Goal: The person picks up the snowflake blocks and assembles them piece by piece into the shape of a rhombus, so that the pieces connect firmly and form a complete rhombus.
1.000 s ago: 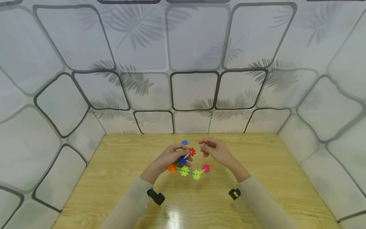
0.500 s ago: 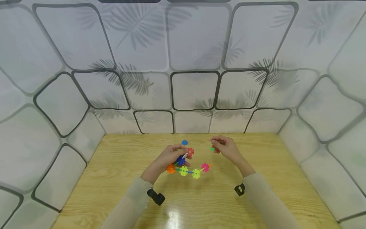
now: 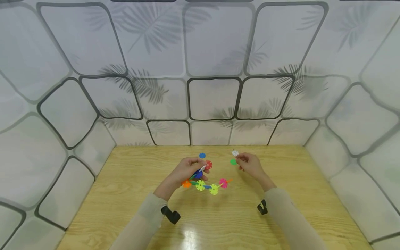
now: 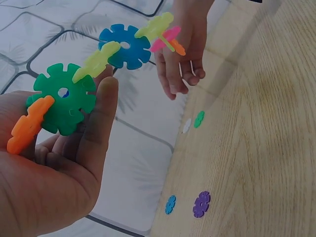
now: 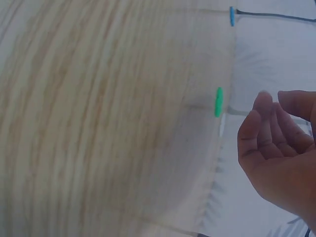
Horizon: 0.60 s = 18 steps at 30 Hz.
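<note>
In the head view my left hand [image 3: 187, 171] pinches a chain of notched snowflake discs near its red disc [image 3: 208, 165]. The chain curves down through a dark blue disc [image 3: 198, 174], an orange disc [image 3: 186, 183] and yellow discs to a pink disc [image 3: 223, 183] with an orange one at its end. Seen from the left wrist, a green disc [image 4: 64, 116] of the chain lies against the fingers. My right hand [image 3: 251, 166] holds nothing, its fingers loosely bent and thumb apart. Its fingertips are close by a loose green disc [image 3: 233, 161] and a white disc [image 3: 235, 152].
Loose on the wooden table [image 3: 218, 222] are a blue disc [image 3: 202, 155] near the back edge and a purple disc [image 4: 201, 204], seen in the left wrist view. Pale patterned panels [image 3: 212, 99] stand behind the table and along both sides.
My right hand has moved right, away from the chain, and then slightly down. The green disc and then the white disc have come into view from behind it. My left hand keeps its hold.
</note>
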Tool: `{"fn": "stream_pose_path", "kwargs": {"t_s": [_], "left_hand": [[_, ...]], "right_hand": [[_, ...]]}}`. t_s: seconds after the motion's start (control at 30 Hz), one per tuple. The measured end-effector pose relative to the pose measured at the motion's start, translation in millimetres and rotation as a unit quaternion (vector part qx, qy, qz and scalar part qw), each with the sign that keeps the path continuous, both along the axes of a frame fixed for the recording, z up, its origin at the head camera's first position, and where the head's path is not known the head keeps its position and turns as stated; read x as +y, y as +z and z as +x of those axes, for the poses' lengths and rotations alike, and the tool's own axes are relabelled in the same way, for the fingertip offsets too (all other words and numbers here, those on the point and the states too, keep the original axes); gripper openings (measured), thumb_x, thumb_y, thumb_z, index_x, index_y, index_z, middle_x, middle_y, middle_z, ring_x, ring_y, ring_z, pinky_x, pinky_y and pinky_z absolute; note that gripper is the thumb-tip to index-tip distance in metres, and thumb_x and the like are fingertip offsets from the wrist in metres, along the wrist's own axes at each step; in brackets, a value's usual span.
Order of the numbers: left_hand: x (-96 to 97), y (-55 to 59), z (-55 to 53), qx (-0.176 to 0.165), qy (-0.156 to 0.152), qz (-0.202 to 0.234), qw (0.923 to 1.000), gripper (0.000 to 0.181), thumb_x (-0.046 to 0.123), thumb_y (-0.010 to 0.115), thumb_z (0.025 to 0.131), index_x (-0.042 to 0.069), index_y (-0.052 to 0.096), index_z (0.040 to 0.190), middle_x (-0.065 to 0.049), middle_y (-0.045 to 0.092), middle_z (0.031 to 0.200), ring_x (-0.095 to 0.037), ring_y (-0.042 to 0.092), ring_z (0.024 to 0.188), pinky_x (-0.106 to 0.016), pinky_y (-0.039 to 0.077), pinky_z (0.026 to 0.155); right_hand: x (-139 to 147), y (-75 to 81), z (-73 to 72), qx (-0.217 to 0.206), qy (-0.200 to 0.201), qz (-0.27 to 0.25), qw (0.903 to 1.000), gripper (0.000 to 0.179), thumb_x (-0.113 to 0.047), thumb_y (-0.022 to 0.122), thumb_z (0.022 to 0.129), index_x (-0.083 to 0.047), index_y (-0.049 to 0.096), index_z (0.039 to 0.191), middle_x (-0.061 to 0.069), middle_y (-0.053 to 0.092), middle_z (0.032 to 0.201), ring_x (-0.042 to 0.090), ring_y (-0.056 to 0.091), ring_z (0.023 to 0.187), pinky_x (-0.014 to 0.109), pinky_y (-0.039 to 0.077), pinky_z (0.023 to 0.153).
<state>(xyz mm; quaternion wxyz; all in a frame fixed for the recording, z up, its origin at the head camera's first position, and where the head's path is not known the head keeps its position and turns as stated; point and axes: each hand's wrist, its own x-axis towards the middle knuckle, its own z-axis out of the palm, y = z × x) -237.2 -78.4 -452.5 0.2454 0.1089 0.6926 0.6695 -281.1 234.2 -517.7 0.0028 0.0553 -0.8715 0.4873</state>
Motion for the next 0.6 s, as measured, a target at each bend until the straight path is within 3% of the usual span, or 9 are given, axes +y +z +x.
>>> {"fn": "stream_pose_path", "kwargs": {"t_s": [0.13,0.23,0.43,0.6], "left_hand": [[-0.2,0.4,0.0,0.001,0.005,0.0,1.0,0.03,0.023,0.056,0.112,0.0,0.07,0.123,-0.018,0.077,0.109,-0.016,0.079,0.077,-0.032,0.068,0.075],[-0.4,1.4,0.2,0.001,0.005,0.002,1.0,0.03,0.023,0.056,0.111,-0.001,0.07,0.124,-0.021,0.077,0.111,-0.016,0.079,0.077,-0.033,0.068,0.075],[-0.2,2.7,1.0,0.004,0.003,-0.002,1.0,0.029,0.026,0.058,0.11,0.001,0.071,0.119,-0.027,0.074,0.12,-0.015,0.079,0.077,-0.033,0.068,0.075],[-0.9,2.4,0.3,0.004,0.003,0.002,1.0,0.03,0.025,0.058,0.111,0.0,0.071,0.12,-0.028,0.074,0.12,-0.015,0.079,0.076,-0.032,0.068,0.075]], "right_hand": [[0.4,-6.3,-2.5,-0.011,-0.008,0.02,0.9997,0.026,-0.011,0.065,0.104,0.007,0.067,0.123,0.022,0.073,0.101,0.018,0.069,0.074,0.02,0.054,0.059],[0.8,-11.6,-4.7,-0.019,-0.013,0.026,0.9994,0.028,-0.01,0.064,0.103,0.006,0.067,0.125,0.02,0.072,0.105,0.019,0.069,0.078,0.022,0.056,0.062],[3.1,-26.1,-9.2,-0.035,-0.011,0.053,0.9979,0.035,-0.012,0.061,0.102,0.002,0.064,0.134,0.02,0.067,0.117,0.025,0.067,0.095,0.032,0.059,0.079],[2.8,-32.7,-12.9,-0.036,-0.009,0.067,0.9971,0.04,-0.013,0.062,0.098,0.002,0.064,0.136,0.02,0.066,0.116,0.031,0.065,0.103,0.042,0.058,0.088]]}}
